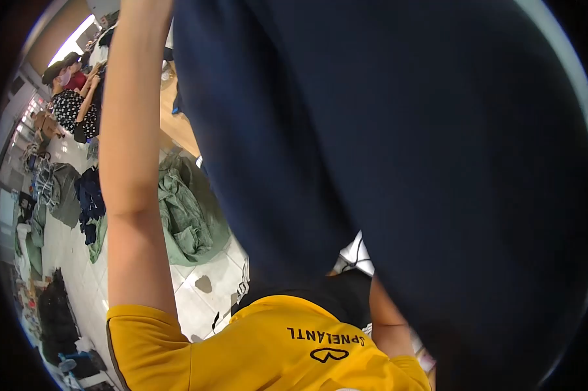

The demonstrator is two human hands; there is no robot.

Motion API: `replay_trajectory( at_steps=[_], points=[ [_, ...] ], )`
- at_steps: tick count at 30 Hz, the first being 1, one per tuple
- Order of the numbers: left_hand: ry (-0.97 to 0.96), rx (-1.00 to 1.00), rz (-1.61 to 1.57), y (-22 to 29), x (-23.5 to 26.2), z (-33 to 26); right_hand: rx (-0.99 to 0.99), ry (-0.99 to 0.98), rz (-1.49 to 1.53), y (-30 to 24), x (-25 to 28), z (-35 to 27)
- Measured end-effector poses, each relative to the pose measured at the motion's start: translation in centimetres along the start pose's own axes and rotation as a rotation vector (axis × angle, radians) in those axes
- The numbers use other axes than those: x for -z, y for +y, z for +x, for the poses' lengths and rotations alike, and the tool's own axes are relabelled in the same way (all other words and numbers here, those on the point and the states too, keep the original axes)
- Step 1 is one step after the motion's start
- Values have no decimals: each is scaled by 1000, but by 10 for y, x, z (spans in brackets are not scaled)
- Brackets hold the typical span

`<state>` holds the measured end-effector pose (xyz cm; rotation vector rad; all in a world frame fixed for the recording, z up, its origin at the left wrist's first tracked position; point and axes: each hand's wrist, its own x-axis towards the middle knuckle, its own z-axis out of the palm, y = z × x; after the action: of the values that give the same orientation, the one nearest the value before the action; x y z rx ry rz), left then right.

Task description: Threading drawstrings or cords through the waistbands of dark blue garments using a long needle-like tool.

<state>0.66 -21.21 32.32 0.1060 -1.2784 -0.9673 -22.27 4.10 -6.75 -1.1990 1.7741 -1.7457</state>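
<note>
A: Left arm (131,163) raised out of frame; can't tell what either of the hands is doing. Navy cloth (398,163) hangs right of it, apparently held up.
B: Below?
A: Tiled floor (203,293), green garment heaps (186,215), people far left.

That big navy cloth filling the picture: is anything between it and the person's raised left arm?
Nothing visible. The left arm rises right beside the navy cloth, up to the picture's top edge. The hand itself is out of view, so I cannot tell whether it grips the cloth. The green clothes lie on the floor behind.
</note>
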Motion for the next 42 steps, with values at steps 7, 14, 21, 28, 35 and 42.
replay_trajectory(
  at_steps=[7,14,21,28,35,42],
  points=[
    [575,1059,350,-180,268,-125,-444,134,401,-34,28,-5],
    [254,483,533,-161,94,-316,-675,180,593,-30,5,-35],
    [-762,51,998,-144,33,-335,-758,219,742,-44,-3,-30],
    [-911,-237,652,-143,20,-315,-514,83,739,-24,3,-45],
    [-957,291,308,-70,4,-293,-110,-240,300,-16,-4,-46],
    [-628,53,199,-25,6,-244,34,-350,27,-46,-41,-20]
  ],
)
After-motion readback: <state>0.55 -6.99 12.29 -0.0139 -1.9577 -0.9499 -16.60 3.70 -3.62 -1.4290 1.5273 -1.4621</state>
